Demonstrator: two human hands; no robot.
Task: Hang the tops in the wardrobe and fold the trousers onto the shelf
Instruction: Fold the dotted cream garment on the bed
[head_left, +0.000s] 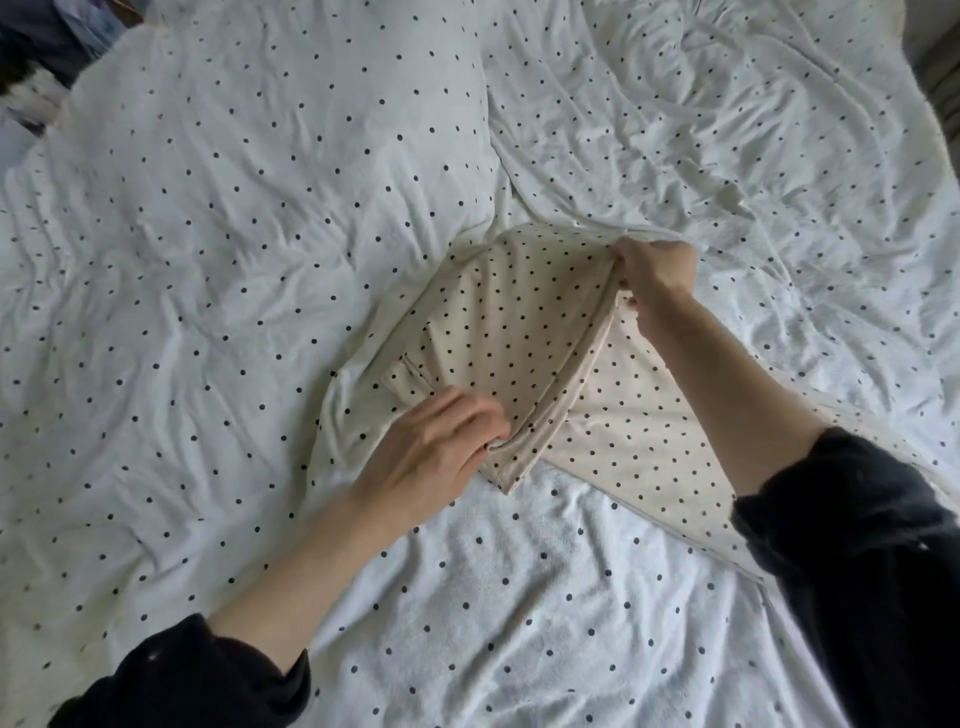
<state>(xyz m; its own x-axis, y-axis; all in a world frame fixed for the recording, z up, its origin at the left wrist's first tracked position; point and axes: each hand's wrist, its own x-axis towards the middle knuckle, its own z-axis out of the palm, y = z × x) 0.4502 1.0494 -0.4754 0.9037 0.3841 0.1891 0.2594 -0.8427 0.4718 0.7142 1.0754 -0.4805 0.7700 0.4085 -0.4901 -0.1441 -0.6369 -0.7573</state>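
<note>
A cream garment with small black dots (511, 332) lies on the bed, a little right of the middle. Its banded edge runs in a taut line between my two hands. My left hand (441, 447) pinches the near end of that band. My right hand (654, 275) grips the far end, fingers curled round the fabric. More of the garment spreads toward the lower right, under my right forearm. A small label shows near my left hand. Whether it is a top or trousers I cannot tell.
A rumpled white duvet with black dots (234, 234) covers the whole bed. Dark clothing or clutter (47, 47) sits past the bed's top left corner. A grey edge (940, 62) shows at the top right.
</note>
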